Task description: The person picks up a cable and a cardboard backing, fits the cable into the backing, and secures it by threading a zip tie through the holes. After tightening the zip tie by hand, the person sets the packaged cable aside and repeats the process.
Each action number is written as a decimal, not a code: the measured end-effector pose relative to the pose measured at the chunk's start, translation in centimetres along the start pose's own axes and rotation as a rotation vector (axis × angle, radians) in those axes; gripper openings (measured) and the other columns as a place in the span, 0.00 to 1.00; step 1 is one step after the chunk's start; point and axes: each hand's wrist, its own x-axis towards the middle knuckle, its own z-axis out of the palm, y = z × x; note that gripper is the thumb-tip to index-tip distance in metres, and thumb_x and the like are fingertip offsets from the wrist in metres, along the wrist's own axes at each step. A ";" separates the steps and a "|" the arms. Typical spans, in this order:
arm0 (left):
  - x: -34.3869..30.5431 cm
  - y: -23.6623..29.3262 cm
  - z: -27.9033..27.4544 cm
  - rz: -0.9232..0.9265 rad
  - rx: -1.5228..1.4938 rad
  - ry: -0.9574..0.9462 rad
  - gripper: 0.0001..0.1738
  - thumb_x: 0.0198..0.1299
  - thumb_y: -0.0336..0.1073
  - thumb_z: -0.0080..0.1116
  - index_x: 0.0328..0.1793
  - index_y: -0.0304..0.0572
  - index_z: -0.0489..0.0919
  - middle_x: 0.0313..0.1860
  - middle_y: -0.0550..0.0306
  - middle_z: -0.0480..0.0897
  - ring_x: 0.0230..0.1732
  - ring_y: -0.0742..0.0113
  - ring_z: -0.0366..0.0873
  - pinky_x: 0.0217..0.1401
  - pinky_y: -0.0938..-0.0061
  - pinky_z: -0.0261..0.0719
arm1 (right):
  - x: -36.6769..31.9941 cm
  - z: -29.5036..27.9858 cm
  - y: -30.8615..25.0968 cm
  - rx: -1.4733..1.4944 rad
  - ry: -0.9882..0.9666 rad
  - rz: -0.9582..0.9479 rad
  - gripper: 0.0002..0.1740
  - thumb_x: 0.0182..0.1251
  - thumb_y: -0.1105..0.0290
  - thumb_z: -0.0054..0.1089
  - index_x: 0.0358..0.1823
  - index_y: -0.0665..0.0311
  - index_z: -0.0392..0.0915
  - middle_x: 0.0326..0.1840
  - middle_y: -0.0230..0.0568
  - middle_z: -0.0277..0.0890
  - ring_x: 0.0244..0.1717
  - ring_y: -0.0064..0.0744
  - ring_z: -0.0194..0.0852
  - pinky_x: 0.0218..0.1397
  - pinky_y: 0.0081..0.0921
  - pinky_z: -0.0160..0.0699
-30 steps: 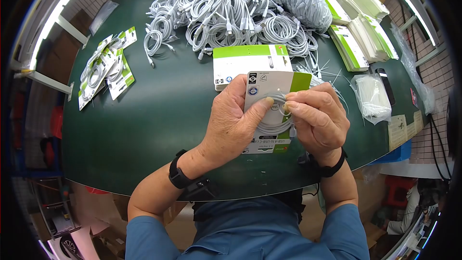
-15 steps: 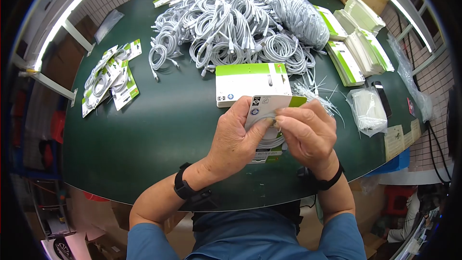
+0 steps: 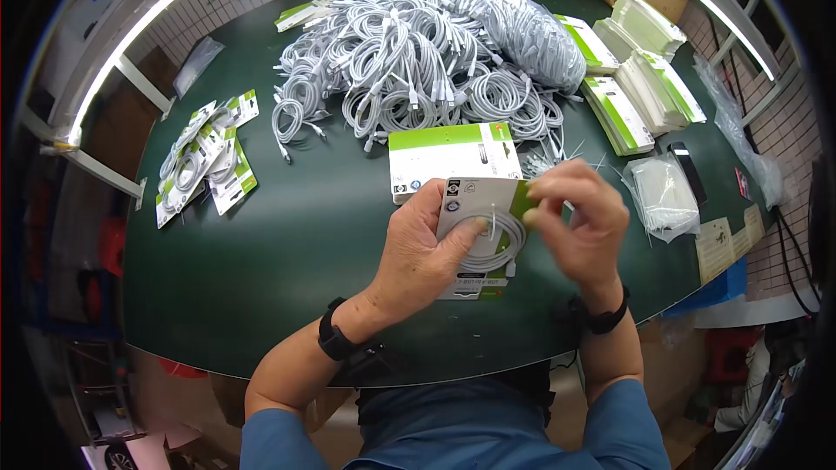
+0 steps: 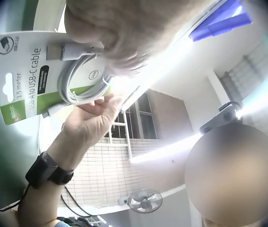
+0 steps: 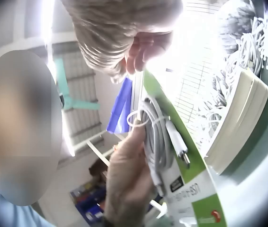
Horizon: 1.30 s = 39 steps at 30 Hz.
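The left hand (image 3: pixel 415 244) grips a white and green card (image 3: pixel 466 195) by its left side, its thumb pressing on a coiled white cable (image 3: pixel 499 254) that lies against the card. A thin white tie (image 5: pixel 138 118) loops at the coil beside that thumb in the right wrist view. Just right of the card, the right hand (image 3: pixel 582 224) is raised with bent fingers, thumb and index close together; whether anything is between them cannot be told. In the left wrist view the card (image 4: pixel 18 71) shows printed text and a hanging hole, with the cable's plug (image 4: pixel 70 51) across it.
A stack of cards (image 3: pixel 435 157) lies behind the hands. Beyond it spreads a large heap of coiled cables (image 3: pixel 392 52). Carded cables (image 3: pixel 205 157) lie at left, more card stacks (image 3: pixel 620 113) and a bag of ties (image 3: pixel 664 196) at right, on the green table (image 3: pixel 261 296).
The right hand has come away from the coil to the right, uncovering the cable and tie. The left hand still holds the card. The head view has shifted slightly.
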 end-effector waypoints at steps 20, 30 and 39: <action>-0.9 0.1 1.1 0.030 0.078 -0.128 0.15 0.77 0.27 0.66 0.64 0.31 0.78 0.54 0.51 0.90 0.55 0.72 0.87 0.59 0.73 0.87 | -1.1 0.2 4.4 0.658 -0.280 0.700 0.11 0.79 0.64 0.71 0.44 0.66 0.83 0.35 0.27 0.83 0.34 0.13 0.77 0.35 0.15 0.76; -1.0 0.9 1.8 -0.026 0.051 -0.048 0.16 0.70 0.25 0.72 0.58 0.33 0.78 0.49 0.49 0.90 0.49 0.70 0.90 0.52 0.74 0.90 | -1.3 2.1 2.9 0.178 -0.088 0.429 0.09 0.77 0.73 0.69 0.40 0.69 0.78 0.28 0.31 0.79 0.29 0.18 0.72 0.31 0.24 0.73; -1.1 1.3 0.8 -0.086 0.220 0.030 0.14 0.65 0.23 0.73 0.50 0.38 0.78 0.45 0.54 0.91 0.43 0.75 0.88 0.47 0.75 0.89 | -0.3 0.8 4.4 0.266 0.353 0.476 0.08 0.85 0.73 0.61 0.42 0.66 0.78 0.33 0.33 0.80 0.32 0.19 0.79 0.39 0.21 0.81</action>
